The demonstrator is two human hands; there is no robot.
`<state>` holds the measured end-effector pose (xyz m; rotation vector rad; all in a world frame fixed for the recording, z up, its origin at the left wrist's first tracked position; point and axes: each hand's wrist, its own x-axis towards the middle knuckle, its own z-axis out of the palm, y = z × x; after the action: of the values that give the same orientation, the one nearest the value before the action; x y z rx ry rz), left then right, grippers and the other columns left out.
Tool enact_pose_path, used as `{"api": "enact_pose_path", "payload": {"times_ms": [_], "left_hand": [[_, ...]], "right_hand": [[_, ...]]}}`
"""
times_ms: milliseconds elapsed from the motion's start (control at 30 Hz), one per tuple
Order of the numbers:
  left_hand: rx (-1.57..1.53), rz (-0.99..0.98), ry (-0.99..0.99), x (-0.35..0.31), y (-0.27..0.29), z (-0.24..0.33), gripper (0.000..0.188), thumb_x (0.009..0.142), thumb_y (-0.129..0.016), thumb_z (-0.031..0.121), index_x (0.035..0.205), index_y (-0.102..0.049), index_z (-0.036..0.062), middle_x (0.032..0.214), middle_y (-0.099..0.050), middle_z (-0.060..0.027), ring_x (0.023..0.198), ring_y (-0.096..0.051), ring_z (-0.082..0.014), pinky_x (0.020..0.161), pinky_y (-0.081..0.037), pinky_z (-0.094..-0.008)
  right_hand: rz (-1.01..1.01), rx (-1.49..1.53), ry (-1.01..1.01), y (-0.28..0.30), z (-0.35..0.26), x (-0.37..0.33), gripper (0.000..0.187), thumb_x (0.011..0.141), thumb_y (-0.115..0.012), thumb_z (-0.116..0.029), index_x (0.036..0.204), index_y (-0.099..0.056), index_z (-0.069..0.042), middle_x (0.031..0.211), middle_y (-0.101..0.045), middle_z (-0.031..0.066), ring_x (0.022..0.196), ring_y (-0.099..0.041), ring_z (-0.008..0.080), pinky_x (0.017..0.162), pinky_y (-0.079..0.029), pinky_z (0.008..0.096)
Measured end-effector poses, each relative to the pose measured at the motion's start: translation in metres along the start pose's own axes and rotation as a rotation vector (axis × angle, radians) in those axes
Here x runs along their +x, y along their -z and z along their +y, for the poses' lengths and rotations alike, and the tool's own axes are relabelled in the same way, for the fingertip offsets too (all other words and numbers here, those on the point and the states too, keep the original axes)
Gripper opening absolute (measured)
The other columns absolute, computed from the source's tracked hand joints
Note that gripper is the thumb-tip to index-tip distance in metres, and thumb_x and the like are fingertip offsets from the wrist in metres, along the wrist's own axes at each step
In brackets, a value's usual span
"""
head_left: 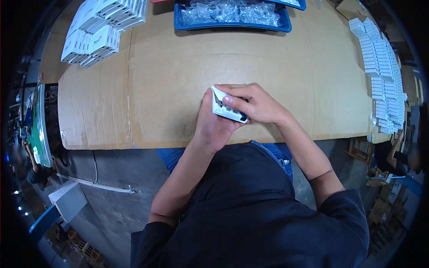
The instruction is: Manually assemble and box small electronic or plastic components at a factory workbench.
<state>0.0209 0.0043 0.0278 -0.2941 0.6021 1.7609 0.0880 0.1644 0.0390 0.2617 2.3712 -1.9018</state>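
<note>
Near the table's front edge, a small white box (217,108) is held up between my two hands, tilted, with its open side showing. Dark and clear contents sit inside it, too small to name. My left hand (213,127) wraps round the box from the left and below. My right hand (259,105) closes over its upper right side, with the thumb pressed at the opening. The fingers under the box are partly hidden.
The cardboard-covered table (178,67) spreads around my hands. Stacked white boxes (100,38) stand at the far left, and tall rows of small white boxes (380,76) line the right edge. A blue tray (232,27) of clear plastic packets lies at the far side. Other people work at both sides.
</note>
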Motion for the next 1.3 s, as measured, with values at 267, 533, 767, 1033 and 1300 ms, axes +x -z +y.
{"api": "enact_pose_path", "payload": {"times_ms": [267, 533, 767, 1033, 1300], "left_hand": [[0.151, 0.121, -0.094, -0.008, -0.01, -0.006, 0.059, 0.113, -0.023, 0.056, 0.142, -0.048, 0.0114, 0.13, -0.062, -0.0105, 0.123, -0.063, -0.0249, 0.103, -0.053, -0.0476], [0.207, 0.166, -0.146, -0.019, -0.025, 0.001, 0.058, 0.112, -0.029, 0.057, 0.143, -0.048, 0.0109, 0.13, -0.062, -0.0089, 0.119, -0.065, -0.0214, 0.099, -0.055, -0.0425], [0.223, 0.187, -0.167, -0.03, -0.033, 0.0, 0.058, 0.112, -0.034, 0.056, 0.146, -0.046, 0.0111, 0.135, -0.059, -0.0075, 0.125, -0.061, -0.0203, 0.102, -0.053, -0.0396], [-0.071, 0.079, -0.158, -0.035, -0.031, -0.003, 0.055, 0.113, -0.034, 0.052, 0.15, -0.043, 0.012, 0.14, -0.055, -0.0075, 0.133, -0.055, -0.0232, 0.111, -0.047, -0.0425], [0.065, 0.134, -0.163, -0.042, -0.036, -0.002, 0.057, 0.112, -0.034, 0.055, 0.149, -0.045, 0.0131, 0.137, -0.058, -0.0057, 0.129, -0.058, -0.0212, 0.107, -0.049, -0.0416]], "right_hand": [[-0.002, -0.192, 0.275, -0.004, 0.007, -0.015, 0.058, 0.102, -0.067, -0.036, 0.148, -0.057, -0.002, 0.15, -0.058, 0.0222, 0.13, -0.063, 0.0408, 0.107, -0.051, 0.0416], [0.011, -0.266, 0.357, -0.003, -0.004, -0.017, 0.066, 0.097, -0.072, -0.032, 0.154, -0.052, -0.005, 0.155, -0.052, 0.023, 0.14, -0.054, 0.0411, 0.114, -0.045, 0.0432], [-0.007, -0.336, 0.472, -0.002, -0.005, -0.021, 0.076, 0.093, -0.074, -0.039, 0.156, -0.048, -0.004, 0.16, -0.047, 0.0222, 0.146, -0.047, 0.0426, 0.12, -0.04, 0.0487], [-0.034, -0.367, 0.537, -0.007, -0.008, -0.022, 0.08, 0.093, -0.072, -0.043, 0.156, -0.046, -0.002, 0.161, -0.043, 0.0229, 0.151, -0.039, 0.0433, 0.124, -0.032, 0.0537], [-0.029, -0.29, 0.596, -0.012, 0.003, -0.023, 0.081, 0.094, -0.072, -0.04, 0.158, -0.043, 0.001, 0.165, -0.038, 0.0244, 0.154, -0.033, 0.047, 0.123, -0.032, 0.0529]]}}
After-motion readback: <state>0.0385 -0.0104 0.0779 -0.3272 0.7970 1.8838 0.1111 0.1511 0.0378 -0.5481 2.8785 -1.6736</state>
